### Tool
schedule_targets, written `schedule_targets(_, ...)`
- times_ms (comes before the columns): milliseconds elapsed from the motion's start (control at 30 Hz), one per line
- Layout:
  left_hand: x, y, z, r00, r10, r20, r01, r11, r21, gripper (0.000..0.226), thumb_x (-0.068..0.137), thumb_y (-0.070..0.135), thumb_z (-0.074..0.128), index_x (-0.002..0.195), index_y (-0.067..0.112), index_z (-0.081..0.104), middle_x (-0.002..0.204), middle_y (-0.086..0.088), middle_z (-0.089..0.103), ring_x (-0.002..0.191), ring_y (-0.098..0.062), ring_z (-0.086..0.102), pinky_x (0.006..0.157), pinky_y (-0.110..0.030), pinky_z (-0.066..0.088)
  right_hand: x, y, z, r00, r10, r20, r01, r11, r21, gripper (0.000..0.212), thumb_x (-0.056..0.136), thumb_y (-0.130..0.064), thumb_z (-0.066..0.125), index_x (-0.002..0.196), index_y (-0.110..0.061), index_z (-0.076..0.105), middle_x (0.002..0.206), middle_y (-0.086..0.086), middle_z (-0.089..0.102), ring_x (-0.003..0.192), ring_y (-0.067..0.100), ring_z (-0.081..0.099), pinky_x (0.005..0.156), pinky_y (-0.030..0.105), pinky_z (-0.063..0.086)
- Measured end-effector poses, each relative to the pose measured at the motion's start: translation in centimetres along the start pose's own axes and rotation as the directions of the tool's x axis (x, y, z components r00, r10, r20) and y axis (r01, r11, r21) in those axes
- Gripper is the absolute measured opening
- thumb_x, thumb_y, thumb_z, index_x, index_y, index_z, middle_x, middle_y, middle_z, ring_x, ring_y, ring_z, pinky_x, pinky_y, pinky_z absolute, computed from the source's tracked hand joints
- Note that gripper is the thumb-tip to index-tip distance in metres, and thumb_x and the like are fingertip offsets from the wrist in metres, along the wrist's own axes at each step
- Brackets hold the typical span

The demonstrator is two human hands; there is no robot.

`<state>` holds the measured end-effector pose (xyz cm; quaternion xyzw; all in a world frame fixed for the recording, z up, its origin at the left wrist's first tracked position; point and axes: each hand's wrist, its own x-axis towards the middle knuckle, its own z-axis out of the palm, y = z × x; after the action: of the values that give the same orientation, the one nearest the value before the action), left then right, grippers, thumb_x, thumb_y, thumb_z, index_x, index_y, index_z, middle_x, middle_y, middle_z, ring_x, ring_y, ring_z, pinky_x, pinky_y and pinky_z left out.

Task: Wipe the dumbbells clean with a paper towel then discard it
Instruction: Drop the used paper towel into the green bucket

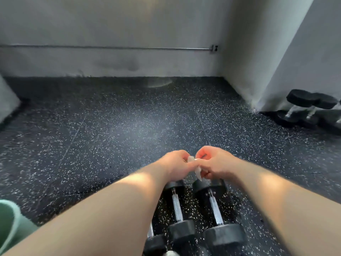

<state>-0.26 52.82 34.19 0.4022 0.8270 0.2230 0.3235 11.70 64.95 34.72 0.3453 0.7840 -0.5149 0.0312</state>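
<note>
Black hex dumbbells with chrome handles lie side by side on the speckled floor below me, the middle dumbbell (178,209) and the right dumbbell (216,212) pointing away. A third dumbbell (154,241) is partly hidden under my left forearm. A small crumpled white paper towel (197,168) sits between my hands above the dumbbells' far heads. My left hand (176,166) and my right hand (215,163) both pinch it, fingers curled, thumbs meeting at the towel.
More black dumbbells (311,109) are stacked by the wall corner at the right. A green rolled mat (13,224) lies at the lower left. Grey walls with a metal conduit (110,47) stand beyond the dark rubber floor (110,130).
</note>
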Motion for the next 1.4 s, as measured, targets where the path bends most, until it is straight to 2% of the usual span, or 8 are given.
schedule_targets(100, -2.0, -1.2, -2.0, 0.995, 0.048, -0.087, -0.052, 0.998, -0.042, 0.025, 0.091, 0.051, 0.058, 0.093, 0.027, 0.065, 0.089, 0.002, 0.073, 0.086, -0.019, 0.070, 0.080, -0.036, 0.056, -0.9, -2.5, 1.5, 0.993, -0.102, -0.054, 0.099, 0.994, -0.047, 0.015, 0.091, -0.030, 0.072, 0.095, -0.017, 0.066, 0.080, 0.011, 0.072, 0.064, 0.018, 0.063, 0.065, 0.039, 0.055)
schedule_targets(300, -4.6, -3.6, -5.1, 0.987, 0.045, -0.152, -0.058, 0.995, -0.084, 0.009, 0.085, 0.027, 0.060, 0.090, 0.021, 0.064, 0.087, -0.002, 0.070, 0.078, -0.021, 0.064, 0.071, -0.035, 0.052, -1.7, -7.2, 3.7, 0.974, -0.201, -0.102, 0.162, 0.940, -0.300, 0.007, 0.093, -0.029, 0.059, 0.095, -0.029, 0.066, 0.093, -0.006, 0.071, 0.081, 0.017, 0.067, 0.075, 0.037, 0.056)
schedule_targets(500, -5.5, -2.7, -5.5, 0.974, -0.006, -0.226, -0.009, 0.998, -0.068, 0.012, 0.089, 0.030, 0.060, 0.077, 0.028, 0.062, 0.076, 0.005, 0.064, 0.064, -0.013, 0.053, 0.058, -0.028, 0.038, -3.5, -8.8, 2.9, 0.984, -0.177, -0.007, 0.168, 0.942, -0.291, 0.016, 0.091, -0.036, 0.061, 0.105, -0.030, 0.065, 0.103, -0.004, 0.066, 0.078, 0.012, 0.057, 0.063, 0.027, 0.041)
schedule_targets(833, -8.0, 0.6, -7.5, 0.929, -0.157, -0.335, 0.149, 0.988, -0.050, 0.016, 0.092, 0.019, 0.052, 0.097, 0.029, 0.064, 0.085, 0.007, 0.065, 0.060, -0.008, 0.051, 0.050, -0.021, 0.037, -1.1, -10.1, 0.3, 0.954, -0.270, 0.135, 0.294, 0.930, -0.221, 0.014, 0.090, -0.028, 0.055, 0.096, -0.030, 0.068, 0.086, 0.002, 0.069, 0.064, 0.016, 0.060, 0.059, 0.031, 0.053)
schedule_targets(1000, -9.1, -1.3, -8.6, 0.890, -0.269, -0.369, 0.257, 0.963, -0.080, 0.012, 0.093, 0.023, 0.056, 0.101, 0.027, 0.064, 0.085, 0.005, 0.062, 0.063, -0.010, 0.050, 0.054, -0.022, 0.039, 0.1, -11.7, 2.4, 0.934, -0.312, 0.177, 0.327, 0.943, -0.061, 0.019, 0.096, -0.015, 0.052, 0.100, -0.023, 0.070, 0.081, 0.007, 0.072, 0.060, 0.016, 0.064, 0.062, 0.030, 0.060)
schedule_targets(1167, -10.7, -3.8, -9.1, 0.923, -0.300, -0.240, 0.166, 0.874, -0.457, 0.039, 0.091, 0.019, 0.066, 0.127, 0.028, 0.055, 0.101, -0.001, 0.069, 0.074, -0.015, 0.060, 0.063, -0.025, 0.048, 0.6, -13.0, 5.8, 0.887, -0.375, 0.270, 0.400, 0.915, -0.044, 0.011, 0.096, -0.019, 0.060, 0.098, -0.024, 0.070, 0.086, 0.013, 0.076, 0.066, 0.017, 0.068, 0.075, 0.041, 0.064)
schedule_targets(1267, -12.5, -6.0, -9.9, 0.910, -0.329, -0.252, 0.157, 0.836, -0.527, 0.023, 0.094, 0.028, 0.067, 0.116, 0.027, 0.063, 0.104, 0.001, 0.073, 0.094, -0.016, 0.071, 0.086, -0.037, 0.059, 0.3, -14.5, 8.6, 0.864, -0.408, 0.294, 0.441, 0.896, -0.052, 0.009, 0.093, -0.021, 0.064, 0.096, -0.027, 0.070, 0.089, 0.007, 0.076, 0.076, 0.021, 0.074, 0.081, 0.045, 0.062)
schedule_targets(1400, -14.2, -10.2, -11.3, 0.885, -0.349, -0.309, 0.141, 0.833, -0.535, 0.011, 0.094, 0.019, 0.063, 0.102, 0.018, 0.070, 0.095, 0.000, 0.076, 0.091, -0.015, 0.073, 0.090, -0.042, 0.057, 0.4, -16.3, 13.2, 0.857, -0.420, 0.299, 0.469, 0.876, -0.111, 0.004, 0.091, -0.029, 0.067, 0.095, -0.029, 0.068, 0.095, 0.000, 0.073, 0.091, 0.025, 0.072, 0.082, 0.045, 0.061)
